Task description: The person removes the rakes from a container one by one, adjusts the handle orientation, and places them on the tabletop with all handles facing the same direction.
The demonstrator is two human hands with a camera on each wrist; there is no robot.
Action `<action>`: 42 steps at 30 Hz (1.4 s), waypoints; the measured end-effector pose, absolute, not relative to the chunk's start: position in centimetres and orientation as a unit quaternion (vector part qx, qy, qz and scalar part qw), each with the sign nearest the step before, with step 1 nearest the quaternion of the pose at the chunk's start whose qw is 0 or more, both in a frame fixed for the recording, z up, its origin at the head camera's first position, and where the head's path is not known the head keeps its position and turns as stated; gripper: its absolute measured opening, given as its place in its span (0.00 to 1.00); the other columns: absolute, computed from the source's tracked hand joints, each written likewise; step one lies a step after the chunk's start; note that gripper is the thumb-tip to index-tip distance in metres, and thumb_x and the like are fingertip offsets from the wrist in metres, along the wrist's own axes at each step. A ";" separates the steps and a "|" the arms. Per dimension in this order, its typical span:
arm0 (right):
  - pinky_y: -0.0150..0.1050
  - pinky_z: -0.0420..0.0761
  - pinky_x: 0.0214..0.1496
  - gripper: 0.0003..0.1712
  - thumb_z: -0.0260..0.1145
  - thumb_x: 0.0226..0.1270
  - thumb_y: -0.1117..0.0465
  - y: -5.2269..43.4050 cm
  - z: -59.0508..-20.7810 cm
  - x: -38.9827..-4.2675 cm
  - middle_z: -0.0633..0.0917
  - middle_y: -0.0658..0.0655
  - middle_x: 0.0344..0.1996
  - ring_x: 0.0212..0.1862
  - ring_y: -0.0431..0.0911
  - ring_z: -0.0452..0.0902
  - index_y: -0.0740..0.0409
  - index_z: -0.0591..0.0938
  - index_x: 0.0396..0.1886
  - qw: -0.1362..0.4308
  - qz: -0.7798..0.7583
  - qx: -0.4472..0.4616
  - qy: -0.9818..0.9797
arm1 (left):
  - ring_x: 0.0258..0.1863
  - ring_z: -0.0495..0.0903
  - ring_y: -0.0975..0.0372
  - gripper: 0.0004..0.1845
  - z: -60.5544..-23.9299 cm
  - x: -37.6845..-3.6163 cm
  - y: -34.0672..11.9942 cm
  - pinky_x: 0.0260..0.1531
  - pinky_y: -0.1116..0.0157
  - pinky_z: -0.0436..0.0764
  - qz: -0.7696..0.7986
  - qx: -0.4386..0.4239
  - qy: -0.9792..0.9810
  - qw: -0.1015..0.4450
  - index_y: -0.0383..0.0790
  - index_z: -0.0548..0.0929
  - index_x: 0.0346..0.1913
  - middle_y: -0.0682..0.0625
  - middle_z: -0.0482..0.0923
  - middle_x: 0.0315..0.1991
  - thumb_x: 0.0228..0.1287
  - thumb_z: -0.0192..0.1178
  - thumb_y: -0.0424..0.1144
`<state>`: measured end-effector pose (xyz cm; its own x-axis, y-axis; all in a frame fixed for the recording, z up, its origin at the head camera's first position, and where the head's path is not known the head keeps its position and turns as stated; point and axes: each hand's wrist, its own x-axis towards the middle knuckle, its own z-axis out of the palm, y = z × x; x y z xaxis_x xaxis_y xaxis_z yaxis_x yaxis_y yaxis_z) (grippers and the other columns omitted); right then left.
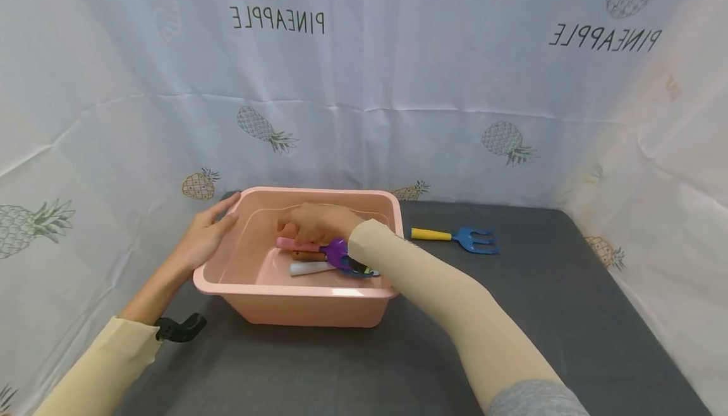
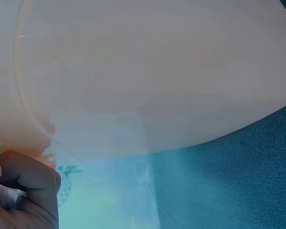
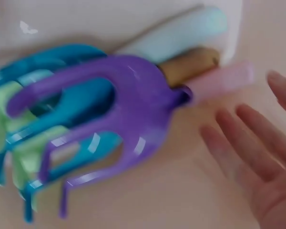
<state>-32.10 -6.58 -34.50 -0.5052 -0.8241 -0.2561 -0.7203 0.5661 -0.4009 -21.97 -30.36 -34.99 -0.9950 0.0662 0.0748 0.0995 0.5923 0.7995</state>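
A pink plastic basin (image 1: 307, 308) stands on the dark cloth. My left hand (image 1: 203, 236) grips its left rim; in the left wrist view, bent fingers (image 2: 31, 174) show at the edge. Inside, my right hand (image 1: 321, 221) hovers by the pink handle of a purple toy garden fork (image 3: 138, 109). The right wrist view shows the right hand's fingers (image 3: 245, 143) extended and spread, a small gap from that handle. Under the purple fork lie a brown handle (image 3: 190, 67), a whitish handle (image 3: 178, 33) and blue and green fork heads, partly covered.
Right of the basin, a blue fork with a yellow handle (image 1: 431, 234) lies on the dark tabletop (image 1: 546, 315). A white curtain printed with pineapples (image 1: 364, 68) encloses the back and sides. On the left wrist sits a black band (image 1: 181, 329).
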 end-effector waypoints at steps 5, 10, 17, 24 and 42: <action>0.33 0.80 0.47 0.20 0.59 0.79 0.46 -6.4 -35.2 -32.0 0.81 0.51 0.60 0.50 0.44 0.78 0.49 0.83 0.61 0.175 -0.094 -0.480 0.854 | 0.43 0.82 0.76 0.31 -35.0 -22.0 -30.4 0.38 0.73 0.84 -0.449 -0.050 -0.892 0.019 0.47 0.54 0.84 0.31 0.56 0.80 0.85 0.42 0.48; 0.34 0.76 0.50 0.27 0.52 0.80 0.36 -6.5 -35.8 -31.9 0.81 0.50 0.55 0.48 0.43 0.77 0.49 0.85 0.55 0.139 -0.071 -0.499 0.853 | 0.41 0.82 0.78 0.31 -35.0 -21.8 -30.3 0.37 0.72 0.84 -0.455 -0.051 -0.889 0.020 0.45 0.53 0.84 0.29 0.59 0.78 0.85 0.42 0.47; 0.34 0.76 0.47 0.27 0.50 0.81 0.37 -6.5 -36.2 -31.7 0.82 0.51 0.49 0.43 0.43 0.77 0.51 0.85 0.50 0.133 -0.069 -0.502 0.852 | 0.41 0.82 0.78 0.31 -34.9 -21.7 -30.3 0.37 0.73 0.84 -0.455 -0.051 -0.889 0.021 0.47 0.53 0.84 0.28 0.59 0.78 0.85 0.42 0.47; 0.33 0.75 0.40 0.24 0.54 0.82 0.42 -6.4 -36.5 -31.5 0.83 0.54 0.37 0.38 0.43 0.78 0.55 0.85 0.47 0.143 -0.082 -0.499 0.851 | 0.39 0.84 0.74 0.31 -34.9 -21.6 -30.3 0.36 0.71 0.85 -0.450 -0.052 -0.891 0.022 0.47 0.53 0.84 0.26 0.64 0.75 0.85 0.42 0.47; 0.36 0.76 0.43 0.16 0.69 0.72 0.47 -7.2 -37.9 -31.7 0.78 0.49 0.28 0.36 0.45 0.77 0.56 0.85 0.39 0.082 -0.029 -0.455 0.886 | 0.44 0.85 0.68 0.30 -34.7 -21.5 -30.3 0.37 0.72 0.84 -0.436 -0.056 -0.898 0.029 0.46 0.55 0.84 0.28 0.60 0.77 0.85 0.43 0.47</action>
<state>-31.74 -7.16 -37.90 -0.5727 -0.8113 -0.1180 -0.8016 0.5843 -0.1266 -21.50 -30.27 -34.70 -0.9921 0.0750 0.1011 0.1258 0.6137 0.7795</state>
